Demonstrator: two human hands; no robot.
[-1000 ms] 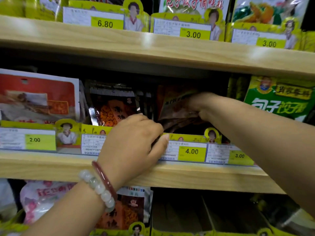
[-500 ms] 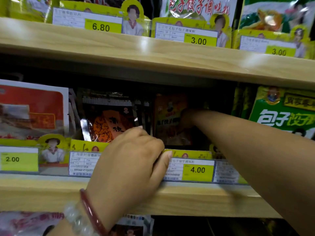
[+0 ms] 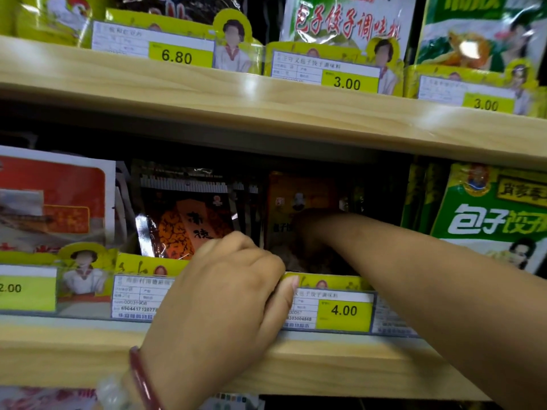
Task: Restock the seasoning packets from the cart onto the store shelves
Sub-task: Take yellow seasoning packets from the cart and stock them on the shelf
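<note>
An orange seasoning packet (image 3: 299, 190) stands upright in the dark slot of the middle shelf (image 3: 325, 368). My right hand (image 3: 310, 232) reaches deep into that slot and lies against the packet's front; shadow hides its fingers. My left hand (image 3: 225, 291) is at the shelf front, with its fingers curled over the top of the yellow price-tag strip (image 3: 343, 310) and its thumb pressed on the strip's face. Dark packets with an orange label (image 3: 183, 220) stand just behind the left hand.
A red-and-white packet (image 3: 53, 196) fills the left of the middle shelf, and green packets (image 3: 488, 220) the right. The upper shelf (image 3: 266, 105) hangs low over the slot and carries more packets and price tags. More packets show below at bottom left.
My right hand has pushed the orange packet from a tilted hold near the front to upright, deeper in the slot. My left hand has stayed on the price-tag strip.
</note>
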